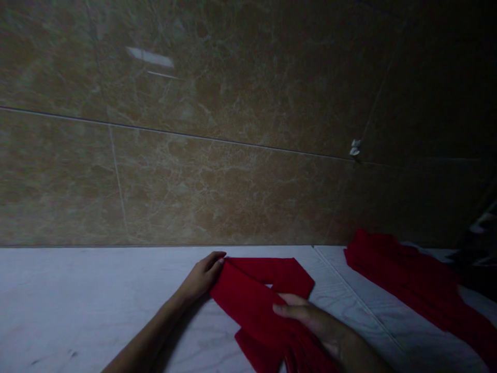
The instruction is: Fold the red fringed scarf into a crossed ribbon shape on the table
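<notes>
A long strip of red cloth (248, 298) lies folded in a loop on the pale tabletop, its lower end bunched into creases near the bottom of the view. My left hand (205, 274) pinches the strip at its upper left fold, thumb on top. Farther right, my right hand (306, 313) grips the same cloth, its thumb lying over the red surface and the other fingers hidden beneath. Between the layers a small gap shows the table.
More red cloth (404, 280) lies heaped on the right of the white wood-grained table (97, 300). A seam (361, 300) crosses the tabletop. Behind rises a brown tiled wall (233, 197) with a small white fixture (355, 147). Dark items sit at the far right.
</notes>
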`<state>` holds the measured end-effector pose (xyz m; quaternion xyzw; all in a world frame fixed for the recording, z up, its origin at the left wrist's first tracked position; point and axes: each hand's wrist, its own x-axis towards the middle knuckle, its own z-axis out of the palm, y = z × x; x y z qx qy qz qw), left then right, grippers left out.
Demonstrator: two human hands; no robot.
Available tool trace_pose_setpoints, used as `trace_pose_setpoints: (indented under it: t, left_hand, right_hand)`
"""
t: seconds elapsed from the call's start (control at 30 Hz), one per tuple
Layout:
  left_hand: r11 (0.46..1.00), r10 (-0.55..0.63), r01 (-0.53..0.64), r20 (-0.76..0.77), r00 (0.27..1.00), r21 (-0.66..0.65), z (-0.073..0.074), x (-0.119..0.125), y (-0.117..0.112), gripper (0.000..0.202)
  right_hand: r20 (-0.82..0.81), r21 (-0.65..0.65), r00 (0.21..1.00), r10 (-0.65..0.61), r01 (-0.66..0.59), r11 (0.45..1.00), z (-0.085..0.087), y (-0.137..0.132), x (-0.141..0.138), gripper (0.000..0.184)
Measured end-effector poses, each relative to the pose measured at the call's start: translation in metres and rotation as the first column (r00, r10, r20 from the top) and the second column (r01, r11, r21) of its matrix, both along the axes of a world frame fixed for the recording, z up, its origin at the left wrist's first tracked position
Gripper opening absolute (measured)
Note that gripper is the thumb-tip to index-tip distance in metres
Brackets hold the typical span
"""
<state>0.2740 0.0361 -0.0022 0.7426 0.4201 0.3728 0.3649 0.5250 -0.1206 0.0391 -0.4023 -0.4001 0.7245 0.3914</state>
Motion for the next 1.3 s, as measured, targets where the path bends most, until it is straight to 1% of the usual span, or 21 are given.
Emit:
trace_pose_setpoints:
  t: [0.1, 0.17, 0.23, 0.3, 0.37, 0.43, 0.47, 0.53, 0.57, 0.6, 0.67, 0.7, 0.73, 0.77, 0.8, 0.87, 0.93, 1.03, 1.13, 1.23, 1.3]
  left_hand:
    - [0.999, -0.016, 0.021, -0.109, 0.994, 0.047, -0.004, 0.000, -0.001, 0.048]
    - [0.998, -0.005, 0.014, -0.149, 0.989, 0.061, -0.006, 0.001, -0.002, 0.048]
    - [0.998, -0.010, 0.018, -0.148, 0.989, 0.053, -0.006, 0.003, -0.002, 0.049]
    - [0.999, -0.027, 0.029, -0.090, 0.996, 0.021, -0.004, 0.003, -0.003, 0.055]
    - [0.999, -0.033, 0.033, 0.020, 0.999, -0.041, 0.001, 0.000, -0.003, 0.065]
    - [0.995, -0.007, 0.019, 0.123, 0.992, -0.095, 0.007, -0.009, -0.001, 0.073]
    - [0.995, 0.018, -0.003, 0.152, 0.988, -0.102, 0.010, -0.015, 0.000, 0.074]
    - [0.995, 0.076, -0.065, 0.156, 0.985, -0.072, 0.015, -0.030, 0.003, 0.071]
    - [0.995, 0.090, -0.083, 0.137, 0.987, -0.052, 0.016, -0.038, 0.003, 0.070]
    - [0.996, 0.078, -0.074, 0.103, 0.992, -0.040, 0.016, -0.045, 0.003, 0.071]
    - [0.998, -0.021, 0.021, 0.005, 1.000, -0.056, 0.015, -0.056, -0.001, 0.079]
    - [0.993, -0.089, 0.085, -0.045, 0.995, -0.080, 0.013, -0.058, -0.003, 0.084]
    - [0.985, -0.148, 0.140, -0.079, 0.986, -0.101, 0.012, -0.058, -0.006, 0.090]
    - [0.979, -0.182, 0.172, -0.086, 0.980, -0.107, 0.010, -0.056, -0.009, 0.094]
    - [0.979, -0.187, 0.180, -0.067, 0.980, -0.097, 0.009, -0.053, -0.012, 0.096]
    - [0.990, -0.137, 0.137, 0.012, 0.991, -0.046, 0.006, -0.043, -0.015, 0.092]
    - [0.998, -0.055, 0.055, 0.032, 0.998, 0.014, 0.003, -0.034, -0.016, 0.084]
    - [0.994, 0.097, -0.089, -0.125, 0.987, 0.069, 0.003, -0.026, -0.019, 0.071]
    - [0.975, 0.218, -0.197, -0.276, 0.936, 0.102, 0.008, -0.024, -0.026, 0.063]
    - [0.967, 0.253, -0.226, -0.351, 0.901, 0.118, 0.016, -0.022, -0.033, 0.055]
    - [0.962, 0.274, -0.257, -0.378, 0.884, 0.096, 0.017, -0.019, -0.033, 0.046]
  right_hand:
    - [0.024, -0.045, 1.000, -0.009, 0.010, 0.999, -0.013, -0.012, 0.004, 0.054]
    - [0.033, -0.072, 0.999, -0.016, 0.018, 0.997, -0.015, -0.018, 0.004, 0.052]
    - [0.041, -0.089, 0.999, -0.007, 0.011, 0.996, -0.016, -0.021, 0.004, 0.053]
    - [0.071, -0.111, 0.997, 0.005, 0.003, 0.994, -0.015, -0.022, 0.003, 0.054]
    - [0.128, -0.141, 0.992, 0.006, 0.012, 0.990, -0.016, -0.020, 0.004, 0.055]
    - [0.156, -0.129, 0.987, -0.030, 0.051, 0.990, -0.015, -0.016, 0.005, 0.055]
    - [0.144, -0.107, 0.988, -0.053, 0.069, 0.992, -0.013, -0.013, 0.005, 0.054]
    - [0.081, -0.043, 0.991, -0.102, 0.106, 0.993, -0.004, -0.007, 0.001, 0.052]
    - [0.056, -0.016, 0.990, -0.129, 0.130, 0.991, 0.003, -0.003, -0.003, 0.049]
    - [0.043, 0.003, 0.987, -0.157, 0.157, 0.988, 0.011, 0.001, -0.007, 0.045]
    - [0.044, 0.031, 0.975, -0.219, 0.218, 0.976, 0.030, 0.011, -0.020, 0.035]
    - [0.048, 0.032, 0.966, -0.253, 0.252, 0.967, 0.041, 0.017, -0.028, 0.029]
    - [0.040, 0.041, 0.965, -0.260, 0.259, 0.965, 0.051, 0.023, -0.036, 0.022]
    - [0.022, 0.052, 0.967, -0.255, 0.253, 0.966, 0.061, 0.029, -0.045, 0.016]
    - [-0.004, 0.058, 0.967, -0.255, 0.255, 0.965, 0.070, 0.036, -0.054, 0.011]
    - [-0.064, 0.080, 0.970, -0.236, 0.241, 0.967, 0.084, 0.048, -0.070, 0.011]
    - [-0.098, 0.094, 0.975, -0.198, 0.207, 0.974, 0.094, 0.059, -0.083, 0.017]
    - [-0.114, 0.126, 0.985, -0.129, 0.143, 0.982, 0.103, 0.072, -0.095, 0.022]
    - [-0.119, 0.158, 0.986, -0.115, 0.133, 0.978, 0.108, 0.080, -0.101, 0.018]
    - [-0.100, 0.157, 0.989, -0.106, 0.121, 0.980, 0.111, 0.084, -0.104, 0.015]
    - [-0.079, 0.155, 0.995, -0.067, 0.079, 0.985, 0.113, 0.086, -0.107, 0.015]
